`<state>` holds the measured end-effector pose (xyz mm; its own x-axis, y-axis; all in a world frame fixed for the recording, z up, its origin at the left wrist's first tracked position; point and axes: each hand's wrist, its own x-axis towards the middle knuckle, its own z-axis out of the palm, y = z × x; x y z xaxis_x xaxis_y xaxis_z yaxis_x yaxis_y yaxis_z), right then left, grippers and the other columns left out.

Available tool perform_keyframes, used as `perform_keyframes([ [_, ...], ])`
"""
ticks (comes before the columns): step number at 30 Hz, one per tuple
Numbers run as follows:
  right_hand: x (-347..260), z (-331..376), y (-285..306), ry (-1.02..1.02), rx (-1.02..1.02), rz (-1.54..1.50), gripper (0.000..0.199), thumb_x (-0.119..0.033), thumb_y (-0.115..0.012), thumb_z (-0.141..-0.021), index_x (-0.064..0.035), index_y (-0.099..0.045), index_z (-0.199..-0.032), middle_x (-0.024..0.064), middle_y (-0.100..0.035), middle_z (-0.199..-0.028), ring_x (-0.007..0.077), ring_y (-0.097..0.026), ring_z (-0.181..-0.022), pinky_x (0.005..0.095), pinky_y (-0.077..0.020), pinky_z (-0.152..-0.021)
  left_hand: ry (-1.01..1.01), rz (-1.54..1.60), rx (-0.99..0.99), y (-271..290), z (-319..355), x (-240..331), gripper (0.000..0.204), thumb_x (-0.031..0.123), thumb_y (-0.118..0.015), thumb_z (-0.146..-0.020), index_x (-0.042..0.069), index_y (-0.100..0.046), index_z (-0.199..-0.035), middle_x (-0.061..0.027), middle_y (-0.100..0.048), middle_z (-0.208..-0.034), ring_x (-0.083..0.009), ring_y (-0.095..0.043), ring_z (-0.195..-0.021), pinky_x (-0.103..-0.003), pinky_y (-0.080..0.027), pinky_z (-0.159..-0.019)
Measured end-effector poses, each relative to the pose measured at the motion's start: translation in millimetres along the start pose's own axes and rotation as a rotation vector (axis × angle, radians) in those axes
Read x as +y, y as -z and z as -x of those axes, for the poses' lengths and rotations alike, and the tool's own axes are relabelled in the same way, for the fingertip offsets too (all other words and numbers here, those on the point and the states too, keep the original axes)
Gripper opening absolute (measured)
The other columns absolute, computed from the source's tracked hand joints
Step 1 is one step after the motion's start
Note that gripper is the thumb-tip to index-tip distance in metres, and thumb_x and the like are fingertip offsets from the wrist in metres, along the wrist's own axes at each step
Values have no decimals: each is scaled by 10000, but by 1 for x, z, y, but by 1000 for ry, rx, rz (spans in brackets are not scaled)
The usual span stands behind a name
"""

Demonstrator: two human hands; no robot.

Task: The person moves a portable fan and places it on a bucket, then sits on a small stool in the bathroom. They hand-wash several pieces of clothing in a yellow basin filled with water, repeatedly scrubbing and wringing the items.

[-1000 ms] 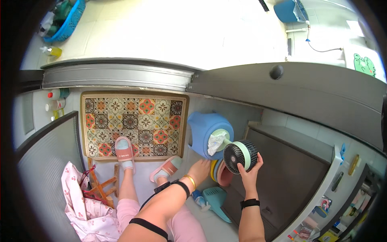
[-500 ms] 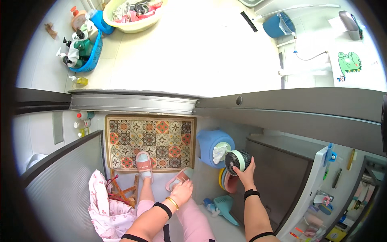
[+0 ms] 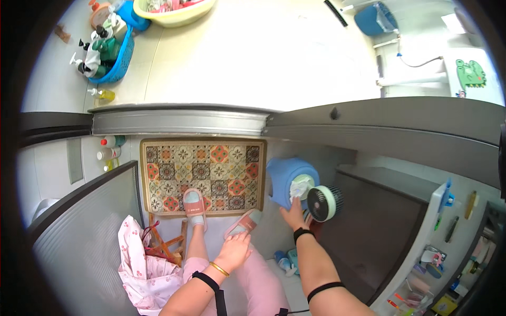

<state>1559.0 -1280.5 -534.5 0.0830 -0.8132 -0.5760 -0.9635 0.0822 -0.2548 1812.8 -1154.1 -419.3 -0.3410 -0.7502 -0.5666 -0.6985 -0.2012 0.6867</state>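
My right hand [image 3: 296, 215] reaches out with its fingers apart, one fingertip close to a crumpled white tissue [image 3: 301, 186] on a blue plastic stool [image 3: 284, 176]; I cannot tell if they touch. Just right of that hand is a small round fan [image 3: 323, 203] with a black grille and a pale rim, at the edge of a dark cabinet [image 3: 369, 226]. The fan's base is hidden. Over my pink-clad leg lies my left hand [image 3: 235, 252], holding nothing, fingers loosely stretched.
A patterned mat [image 3: 205, 174] lies under my slippered foot. On the left are a folding wooden stool [image 3: 167, 245], a pink printed cloth [image 3: 142, 268] and a ribbed panel [image 3: 89, 221]. Beyond a metal door track [image 3: 179, 122] stand a blue basket [image 3: 120, 64] of bottles and a yellow basin [image 3: 174, 17].
My right hand has come off the fan and moved left toward the tissue. The fan now sits beside the hand. My left hand stays on my leg, and the view has shifted slightly.
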Motion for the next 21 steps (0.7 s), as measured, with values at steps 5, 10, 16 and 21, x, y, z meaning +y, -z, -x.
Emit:
perform_keyframes([
  [5,2,-34,-13,-78,6,-44,818,-280,-665,-748,115,-258,-1338,290,-229,-1424,407,-235,-1327,394,-229,-1090,64,76,-7,-24,12,-27,507,255,-598,-812,-3,-475,-1231,-170,-473,-1292,-276,-480,-1177,-410,-370,-962],
  [10,6,-33,-26,-84,73,-47,805,-233,-642,-745,108,-240,-1354,276,-229,-1426,407,-259,-1313,418,-237,-1084,67,106,-9,-30,14,-32,521,256,-594,-815,5,-458,-1251,-172,-475,-1290,-293,-501,-1140,-414,-381,-950],
  [16,-4,-31,-17,-37,90,-90,772,-210,-616,-758,118,-240,-1347,283,-196,-1439,398,-178,-1353,391,-203,-1098,67,120,-4,-25,13,-28,513,259,-592,-817,14,-465,-1248,-170,-477,-1289,-295,-506,-1131,-413,-384,-944],
  [21,-5,-38,-10,-75,82,18,742,-185,-635,-755,78,-278,-1350,249,-261,-1418,380,-255,-1323,411,-248,-1074,74,120,-22,-22,9,-29,525,263,-594,-818,-5,-460,-1250,-176,-494,-1256,-300,-508,-1122,-410,-376,-947],
])
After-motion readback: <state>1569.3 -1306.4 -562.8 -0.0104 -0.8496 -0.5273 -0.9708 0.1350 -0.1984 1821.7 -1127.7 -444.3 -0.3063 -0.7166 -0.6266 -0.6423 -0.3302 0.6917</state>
